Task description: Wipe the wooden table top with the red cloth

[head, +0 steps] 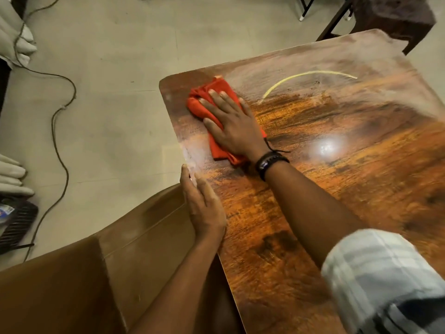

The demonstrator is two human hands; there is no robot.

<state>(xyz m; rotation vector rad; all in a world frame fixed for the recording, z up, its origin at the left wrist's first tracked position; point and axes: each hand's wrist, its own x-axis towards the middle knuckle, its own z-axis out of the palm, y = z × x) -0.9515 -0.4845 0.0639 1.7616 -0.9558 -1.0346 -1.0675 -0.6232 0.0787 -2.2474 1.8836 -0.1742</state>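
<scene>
Cloth point(204, 94) under right hand point(233, 127), wooden table point(349, 179)

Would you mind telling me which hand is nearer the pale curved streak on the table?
Right. The right hand presses the red cloth just beside the streak; the left hand rests farther back on the table edge.

Warm indoor light, bright glare spot on table top point(313, 131), slight motion blur.
</scene>
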